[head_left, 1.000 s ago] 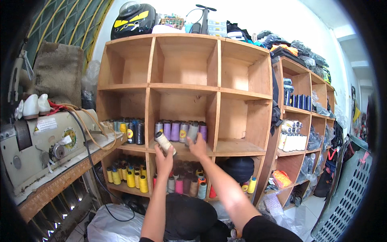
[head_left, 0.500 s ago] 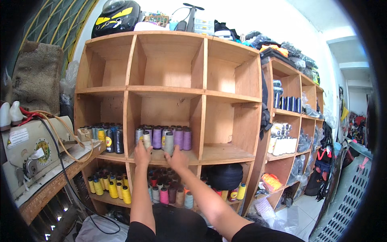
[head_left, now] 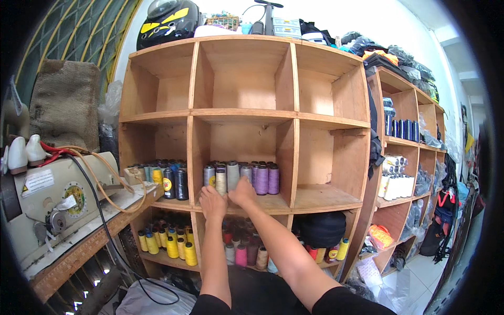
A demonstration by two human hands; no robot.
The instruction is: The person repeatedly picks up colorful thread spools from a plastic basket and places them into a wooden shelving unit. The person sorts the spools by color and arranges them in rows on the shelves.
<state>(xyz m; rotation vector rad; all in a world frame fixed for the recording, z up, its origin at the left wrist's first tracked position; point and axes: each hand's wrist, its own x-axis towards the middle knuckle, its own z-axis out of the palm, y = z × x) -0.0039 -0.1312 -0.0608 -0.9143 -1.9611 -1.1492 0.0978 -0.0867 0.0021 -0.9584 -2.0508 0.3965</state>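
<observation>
In the middle compartment of the wooden shelf (head_left: 244,114), thread spools stand upright. A cream thread spool (head_left: 221,180) is at the front left, its lower part covered by my left hand (head_left: 212,202), whose fingers are closed around it. Right beside it stands a grey thread spool (head_left: 233,176). My right hand (head_left: 242,192) is closed at its lower right side, fingertips partly hidden. Purple thread spools (head_left: 268,179) fill the row to the right. A greyish spool (head_left: 209,177) stands to the left of the cream one.
Dark spools (head_left: 181,184) stand in the left compartment. Yellow spools (head_left: 190,254) and pink and brown ones sit below. A black bundle (head_left: 323,229) hangs over the lower right compartment. At left, a sewing machine (head_left: 58,197) rests on a wooden bench (head_left: 79,257), with a black cable in front.
My right hand has brought the grey spool leftward, close against the cream one. My left hand stays at the cream spool. The whole view has shifted, so the shelf sits farther right.
</observation>
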